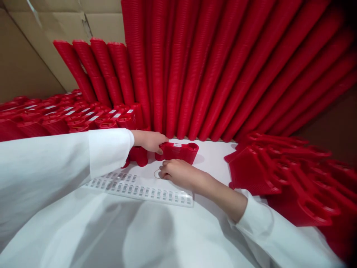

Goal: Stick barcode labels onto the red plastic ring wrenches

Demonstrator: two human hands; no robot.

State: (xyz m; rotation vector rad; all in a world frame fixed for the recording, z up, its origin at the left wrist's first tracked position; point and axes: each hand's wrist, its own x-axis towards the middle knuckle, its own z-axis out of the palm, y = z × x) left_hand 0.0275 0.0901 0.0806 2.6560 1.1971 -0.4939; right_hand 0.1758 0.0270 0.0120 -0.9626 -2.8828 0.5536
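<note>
My left hand (154, 141) is closed on the left end of a short stack of red plastic parts (180, 152), which stands on the white table. A small white label lies on top of this stack, and a round opening shows at its right end. Just in front of it, my right hand (178, 173) pinches a thin rubber band (156, 174), whose loop sticks out to the left of the fingers. Below my hands lies a sheet of barcode labels (145, 191), partly covered by my left sleeve.
Tall columns of nested red parts (200, 70) rise behind the table (212, 156). Many labelled red bundles (55, 115) fill the left side. Loose red stacks (279, 175) lie piled at the right. Cardboard (61, 26) stands at the back left.
</note>
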